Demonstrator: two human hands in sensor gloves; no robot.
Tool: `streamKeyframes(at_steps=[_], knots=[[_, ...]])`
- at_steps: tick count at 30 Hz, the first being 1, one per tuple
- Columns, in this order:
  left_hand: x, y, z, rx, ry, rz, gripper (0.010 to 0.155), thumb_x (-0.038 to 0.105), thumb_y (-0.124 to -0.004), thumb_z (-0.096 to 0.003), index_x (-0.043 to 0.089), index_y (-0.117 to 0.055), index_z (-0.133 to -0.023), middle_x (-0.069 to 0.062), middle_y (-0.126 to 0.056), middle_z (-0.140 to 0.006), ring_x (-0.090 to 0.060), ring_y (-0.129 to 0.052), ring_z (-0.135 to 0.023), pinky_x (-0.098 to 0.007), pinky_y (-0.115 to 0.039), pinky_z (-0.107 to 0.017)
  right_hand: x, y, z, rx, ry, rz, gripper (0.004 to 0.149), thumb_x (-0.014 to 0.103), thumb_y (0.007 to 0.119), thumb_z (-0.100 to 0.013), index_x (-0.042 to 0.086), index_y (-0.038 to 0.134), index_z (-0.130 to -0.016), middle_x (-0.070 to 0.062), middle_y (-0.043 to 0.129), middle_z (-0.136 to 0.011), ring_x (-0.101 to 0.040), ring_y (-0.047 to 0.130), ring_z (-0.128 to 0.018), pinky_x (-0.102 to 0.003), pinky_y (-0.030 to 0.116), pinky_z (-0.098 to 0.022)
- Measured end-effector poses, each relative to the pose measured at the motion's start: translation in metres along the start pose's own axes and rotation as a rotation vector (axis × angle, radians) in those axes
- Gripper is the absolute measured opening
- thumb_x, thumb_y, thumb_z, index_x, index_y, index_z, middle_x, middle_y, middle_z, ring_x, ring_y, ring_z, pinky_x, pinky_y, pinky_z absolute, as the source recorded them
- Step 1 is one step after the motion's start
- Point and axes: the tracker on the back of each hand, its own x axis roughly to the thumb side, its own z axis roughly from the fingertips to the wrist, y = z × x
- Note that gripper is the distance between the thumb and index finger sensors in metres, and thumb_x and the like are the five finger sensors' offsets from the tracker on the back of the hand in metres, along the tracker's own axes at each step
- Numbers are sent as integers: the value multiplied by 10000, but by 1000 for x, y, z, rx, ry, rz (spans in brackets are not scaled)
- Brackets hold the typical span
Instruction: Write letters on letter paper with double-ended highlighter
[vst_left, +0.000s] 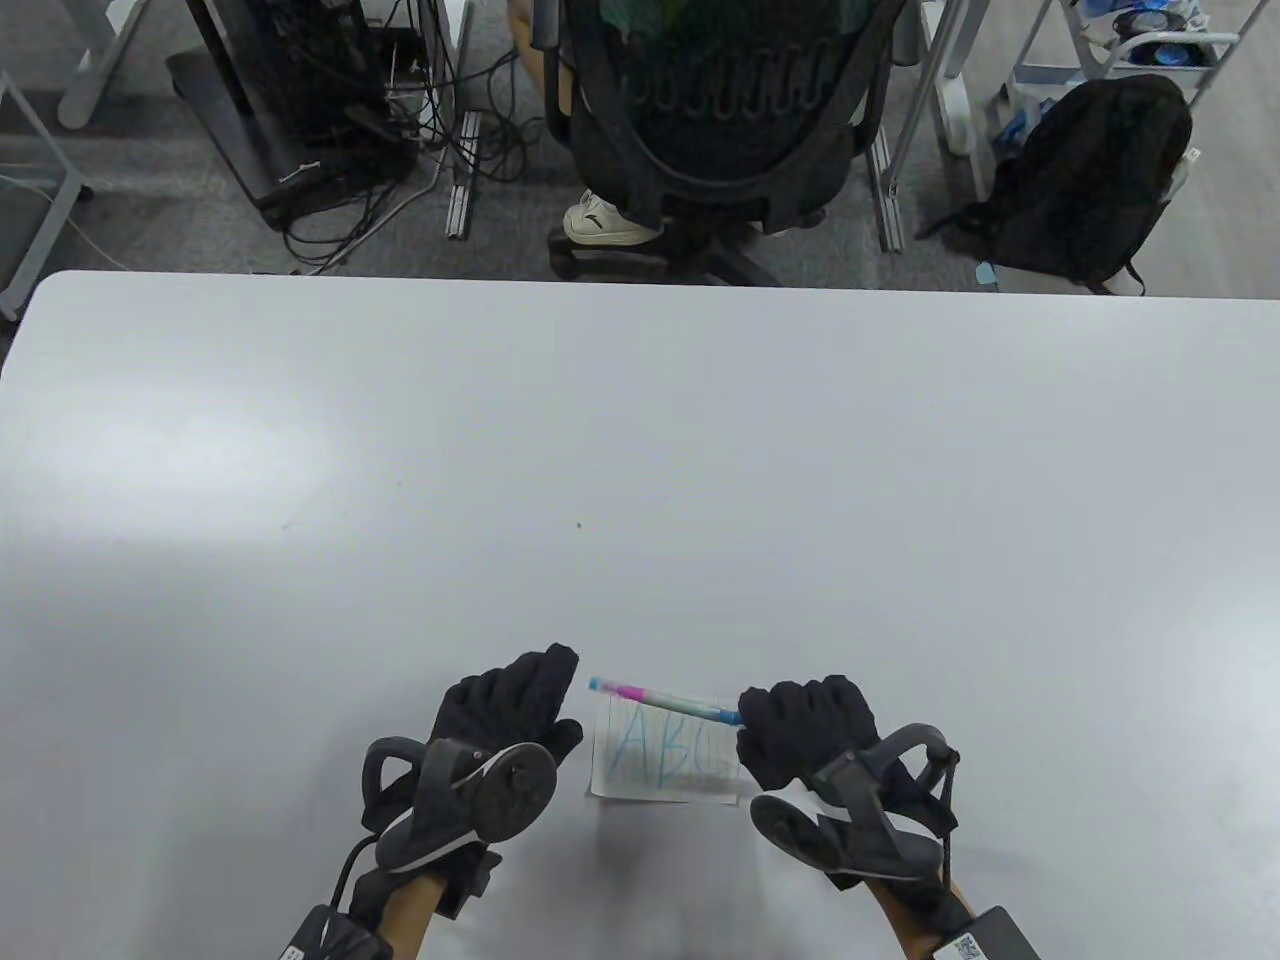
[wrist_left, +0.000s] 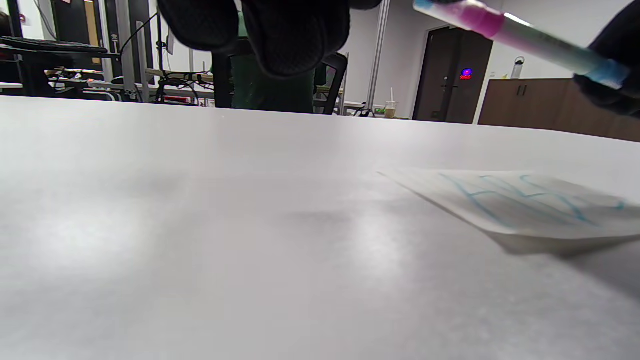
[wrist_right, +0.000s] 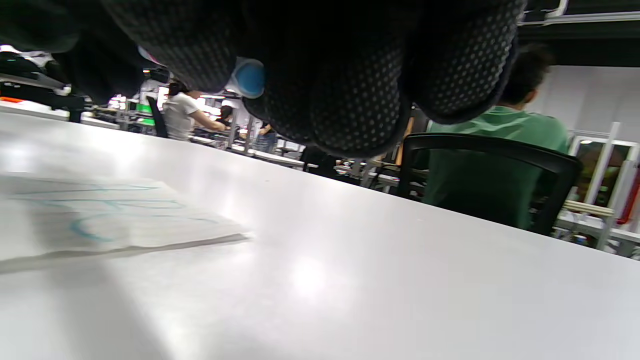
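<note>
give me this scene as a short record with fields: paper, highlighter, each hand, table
paper: letter paper flat on the table, between the hands, blue letters A B C on it
highlighter: double-ended highlighter lifted above the paper, pink band near its free left end
right hand: right hand grips the highlighter's right end
left hand: left hand beside the paper's left edge, holds nothing
table: white table

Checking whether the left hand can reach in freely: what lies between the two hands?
In the table view, between left hand and right hand: the letter paper, with the highlighter held above it.
</note>
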Motion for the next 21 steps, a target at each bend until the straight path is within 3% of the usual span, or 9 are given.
streamKeyframes(at_steps=[6, 13, 21], knots=[[-9, -3, 1, -14, 39, -27, 665, 497, -521, -600, 238, -349, -1189, -33, -562, -1182, -183, -738, -1022, -514, -646, -813, -16, 8, 4, 52, 115, 21, 477, 414, 713, -529, 64, 850, -823, -184, 933, -673, -281, 983, -496, -585, 807, -514], [-7, -6, -1, -27, 43, -64, 663, 496, -524, -599, 240, -357, -1187, -34, -570, -1178, -183, -741, -1019, -509, -651, -810, -24, 23, 4, 196, 203, 72, 478, 406, 721, -538, 41, 861, -812, -197, 939, -654, -290, 984, -474, -590, 808, -500], [-5, -9, -2, -46, 43, -87, 656, 493, -528, -599, 240, -375, -1183, -30, -599, -1159, -173, -756, -998, -507, -660, -802, -25, 36, 3, 329, 228, 98, 473, 411, 715, -549, 44, 867, -806, -197, 944, -650, -297, 986, -470, -594, 802, -506]])
